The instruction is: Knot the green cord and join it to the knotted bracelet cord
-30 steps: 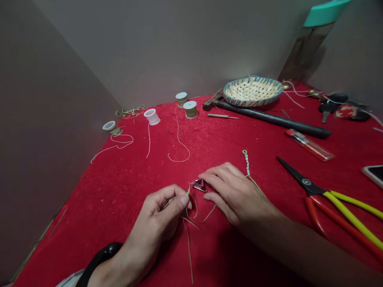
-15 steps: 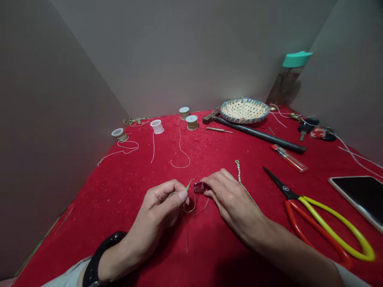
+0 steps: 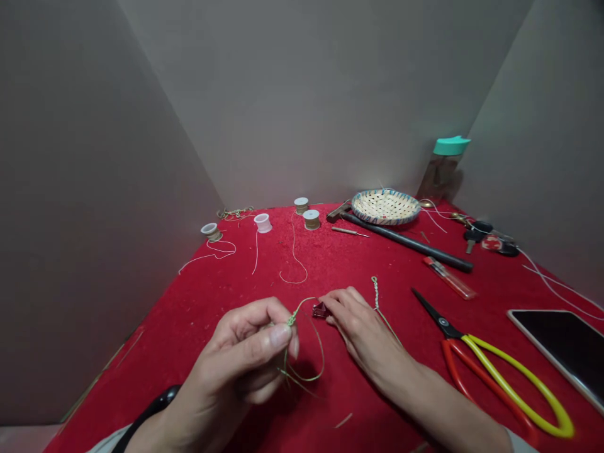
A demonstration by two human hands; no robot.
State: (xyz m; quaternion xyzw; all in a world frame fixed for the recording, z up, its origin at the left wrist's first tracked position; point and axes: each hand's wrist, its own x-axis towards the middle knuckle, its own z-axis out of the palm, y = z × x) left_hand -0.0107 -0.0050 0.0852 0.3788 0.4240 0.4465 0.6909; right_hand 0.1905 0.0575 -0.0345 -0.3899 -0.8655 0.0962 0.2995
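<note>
Between the thumb and forefinger of my left hand (image 3: 250,352) is the knotted end of a thin green cord (image 3: 291,319). One strand arcs from the knot toward the fingertips of my right hand (image 3: 356,321), and other strands loop below. The fingers of my right hand are closed over a small dark red metal clip (image 3: 319,311) on the red cloth. Whether the strand is caught in the clip I cannot tell. Just right of that hand lies a braided cord (image 3: 376,292) with a small loop at its top, its tail passing under the wrist.
Scissors (image 3: 443,322) with red and yellow handles and a phone (image 3: 561,346) lie at right. Behind are a lighter (image 3: 448,277), a hammer (image 3: 415,245), an awl (image 3: 349,231), a woven basket (image 3: 385,219), several thread spools (image 3: 311,220), keys (image 3: 472,242) and a bottle (image 3: 443,170).
My left hand has drawn nearer to me with the knotted cord, widening the gap to the clip. My right hand stays at the clip. The view has tilted upward.
</note>
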